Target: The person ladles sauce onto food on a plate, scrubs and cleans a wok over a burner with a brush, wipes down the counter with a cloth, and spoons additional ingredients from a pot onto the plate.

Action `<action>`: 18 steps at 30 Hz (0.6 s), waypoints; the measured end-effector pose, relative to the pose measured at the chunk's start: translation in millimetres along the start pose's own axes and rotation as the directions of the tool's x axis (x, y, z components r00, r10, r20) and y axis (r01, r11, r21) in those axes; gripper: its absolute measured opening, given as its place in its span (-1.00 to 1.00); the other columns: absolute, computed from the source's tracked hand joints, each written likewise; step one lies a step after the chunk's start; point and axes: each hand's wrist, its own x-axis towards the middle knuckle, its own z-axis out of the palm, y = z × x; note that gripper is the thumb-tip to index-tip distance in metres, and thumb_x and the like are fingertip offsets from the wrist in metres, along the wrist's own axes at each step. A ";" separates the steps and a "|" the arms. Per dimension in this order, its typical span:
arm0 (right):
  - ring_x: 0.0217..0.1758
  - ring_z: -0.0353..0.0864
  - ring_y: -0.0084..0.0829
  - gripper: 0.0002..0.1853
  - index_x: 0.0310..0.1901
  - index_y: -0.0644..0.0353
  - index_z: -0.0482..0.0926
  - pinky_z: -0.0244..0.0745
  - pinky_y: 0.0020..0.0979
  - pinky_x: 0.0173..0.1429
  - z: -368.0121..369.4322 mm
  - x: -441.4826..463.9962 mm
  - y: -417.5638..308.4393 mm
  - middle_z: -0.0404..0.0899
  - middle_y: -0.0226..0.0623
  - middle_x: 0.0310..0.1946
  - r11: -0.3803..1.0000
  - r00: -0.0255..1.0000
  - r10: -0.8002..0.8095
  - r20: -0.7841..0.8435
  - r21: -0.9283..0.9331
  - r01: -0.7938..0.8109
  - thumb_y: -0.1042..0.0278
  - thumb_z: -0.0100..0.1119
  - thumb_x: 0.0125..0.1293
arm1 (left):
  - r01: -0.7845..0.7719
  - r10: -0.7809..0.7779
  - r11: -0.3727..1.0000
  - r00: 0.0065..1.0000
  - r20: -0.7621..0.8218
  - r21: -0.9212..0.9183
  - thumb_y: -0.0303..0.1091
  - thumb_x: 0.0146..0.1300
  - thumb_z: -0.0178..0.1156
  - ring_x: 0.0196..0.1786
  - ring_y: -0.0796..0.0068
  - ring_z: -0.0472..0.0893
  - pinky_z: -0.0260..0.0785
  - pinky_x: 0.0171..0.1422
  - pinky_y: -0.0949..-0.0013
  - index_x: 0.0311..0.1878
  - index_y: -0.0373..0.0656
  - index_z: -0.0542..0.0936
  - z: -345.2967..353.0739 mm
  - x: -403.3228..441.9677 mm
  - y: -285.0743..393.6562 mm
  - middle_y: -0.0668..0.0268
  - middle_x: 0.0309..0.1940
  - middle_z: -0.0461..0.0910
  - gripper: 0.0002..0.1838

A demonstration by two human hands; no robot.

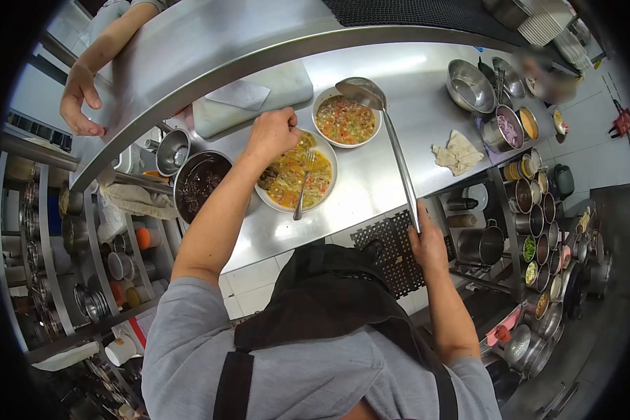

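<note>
My right hand (429,241) is wrapped round the long handle of a steel ladle (397,150). The ladle's bowl hangs over the far rim of a white bowl of chunky vegetable soup (344,120). Above a second, wider white bowl (334,168) is my left hand (273,135), its fingers curled together; whatever they hold, if anything, is hidden. This wider bowl contains yellow broth with chopped vegetables and darker pieces near its left side. A fork (304,187) rests in it, handle over the near rim.
A pot of dark contents (201,183) stands left of the bowls, beside a small steel bowl (173,152). Behind lies a white cutting board (287,91). A crumpled cloth (458,152) and steel bowls (471,85) are at right. Another person's hand (82,101) hangs by the upper shelf.
</note>
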 end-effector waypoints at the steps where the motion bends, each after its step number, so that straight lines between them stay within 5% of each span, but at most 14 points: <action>1: -0.12 0.57 0.15 -0.35 0.36 0.13 0.25 0.44 -0.05 -0.04 -1.6 5.2 -1.0 0.58 0.20 -0.21 0.999 1.000 -0.006 0.011 -0.040 0.007 0.51 0.16 0.21 | -0.002 0.002 1.000 1.000 -0.002 -0.007 -0.37 -0.02 0.20 -0.29 0.01 0.64 0.50 -0.13 0.04 -0.35 -0.16 0.62 -6.4 0.9 3.4 0.07 -0.44 0.65 -0.86; 6: -0.06 0.51 0.21 -0.34 0.38 0.13 0.23 0.40 0.00 0.01 -2.0 17.6 -11.1 0.56 0.21 -0.22 0.987 0.997 -0.009 0.083 -0.159 0.022 0.53 0.13 0.21 | -0.034 0.032 0.998 0.999 0.030 0.049 -0.37 -0.02 0.20 -0.28 -0.01 0.64 0.49 -0.10 0.03 -0.36 -0.16 0.62 -33.2 -2.7 14.2 0.07 -0.44 0.65 -0.86; 8: -0.37 0.62 0.00 -0.35 0.37 0.18 0.25 0.54 -0.07 -0.24 1.6 18.5 -16.4 0.58 0.01 -0.38 0.979 0.987 -0.136 0.089 -0.142 0.147 0.54 0.11 0.21 | -0.045 0.043 0.998 0.998 0.035 0.049 -0.37 -0.02 0.20 -0.27 -0.01 0.64 0.49 -0.10 0.03 -0.36 -0.16 0.61 -36.4 -6.3 12.3 0.07 -0.44 0.65 -0.86; 9: -0.37 0.62 0.00 -0.35 0.37 0.18 0.25 0.54 -0.07 -0.24 -0.2 17.9 -21.7 0.58 0.01 -0.38 0.979 0.986 -0.139 0.092 -0.138 0.150 0.54 0.11 0.21 | -0.061 0.059 0.997 0.997 0.040 0.045 -0.37 -0.02 0.20 -0.27 -0.01 0.64 0.49 -0.09 0.03 -0.37 -0.16 0.61 -37.7 -8.2 11.0 0.06 -0.44 0.65 -0.87; 10: -0.49 0.59 -0.17 -0.36 0.37 0.19 0.25 0.53 -0.19 -0.38 -13.1 18.2 -43.6 0.54 -0.11 -0.45 0.972 0.960 0.106 0.258 0.175 -0.154 0.54 0.11 0.23 | -0.058 0.056 0.997 0.998 0.039 0.047 -0.37 -0.02 0.20 -0.27 -0.01 0.64 0.49 -0.09 0.03 -0.37 -0.16 0.61 -38.0 -10.5 9.7 0.06 -0.44 0.65 -0.87; 11: -0.61 0.55 -0.35 -0.37 0.38 0.19 0.25 0.51 -0.30 -0.53 -20.2 18.3 -56.2 0.51 -0.23 -0.52 0.783 0.839 0.268 0.474 0.400 -0.476 0.54 0.11 0.24 | -0.055 0.054 0.998 0.998 0.030 0.040 -0.38 -0.03 0.21 -0.29 -0.02 0.63 0.48 -0.11 0.05 -0.38 -0.17 0.61 -37.2 -12.4 9.1 0.06 -0.46 0.64 -0.87; 12: -0.69 0.42 -0.59 -0.40 0.37 0.20 0.27 0.37 -0.49 -0.67 -19.2 16.7 -56.0 0.41 -0.39 -0.57 0.705 0.854 0.216 0.474 0.529 -0.472 0.53 0.10 0.27 | -0.055 0.054 0.998 0.998 0.020 0.031 -0.39 -0.04 0.21 -0.32 -0.03 0.63 0.48 -0.14 0.06 -0.38 -0.18 0.61 -36.3 -13.8 8.6 0.05 -0.48 0.63 -0.87; 16: -0.68 0.45 -0.58 -0.40 0.36 0.21 0.29 0.37 -0.47 -0.67 -21.8 4.5 -58.2 0.45 -0.33 -0.55 0.694 0.867 0.202 0.455 0.558 -0.455 0.53 0.12 0.26 | -0.051 0.051 0.998 0.999 0.012 0.024 -0.39 -0.04 0.21 -0.32 -0.02 0.63 0.48 -0.13 0.06 -0.40 -0.19 0.61 -32.8 -16.7 5.0 0.05 -0.49 0.63 -0.87; 18: -0.62 0.53 -0.40 -0.38 0.36 0.22 0.29 0.45 -0.39 -0.54 -31.0 -1.7 -63.1 0.56 -0.18 -0.47 0.826 0.887 0.245 0.393 0.395 -0.403 0.52 0.15 0.23 | -0.051 0.051 0.999 0.999 0.007 0.019 -0.40 -0.04 0.21 -0.34 -0.02 0.63 0.48 -0.15 0.07 -0.41 -0.19 0.61 -32.3 -17.6 5.0 0.05 -0.50 0.63 -0.88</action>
